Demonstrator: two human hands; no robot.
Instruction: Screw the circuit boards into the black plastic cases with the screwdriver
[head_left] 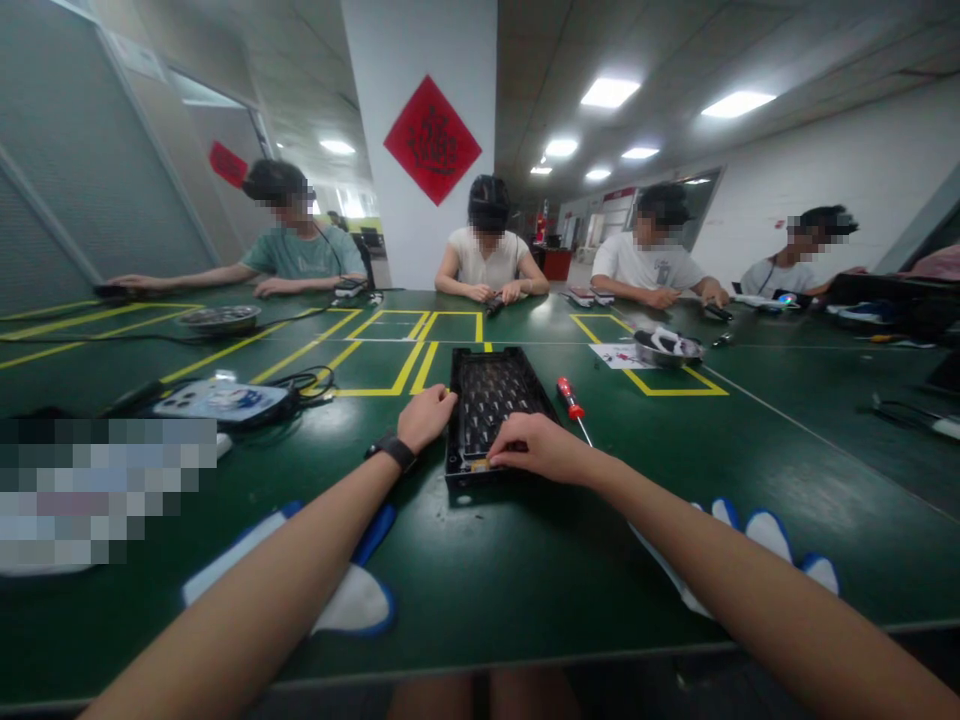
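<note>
A black ribbed plastic case (491, 395) lies open side up on the green table (525, 560) in front of me. My left hand (425, 418), a dark watch on its wrist, has its fingers curled against the case's left edge. My right hand (536, 448) rests on the near end of the case, fingertips pinched on a small yellowish part (480, 464) there. A red-handled screwdriver (571, 400) lies just right of the case, beside my right hand.
White and blue gloves lie under my forearms at left (352, 600) and right (757, 535). A phone (221, 401) with cables sits at left, metal bowls at far left (219, 319) and right (667, 347). Several people sit working along the far side.
</note>
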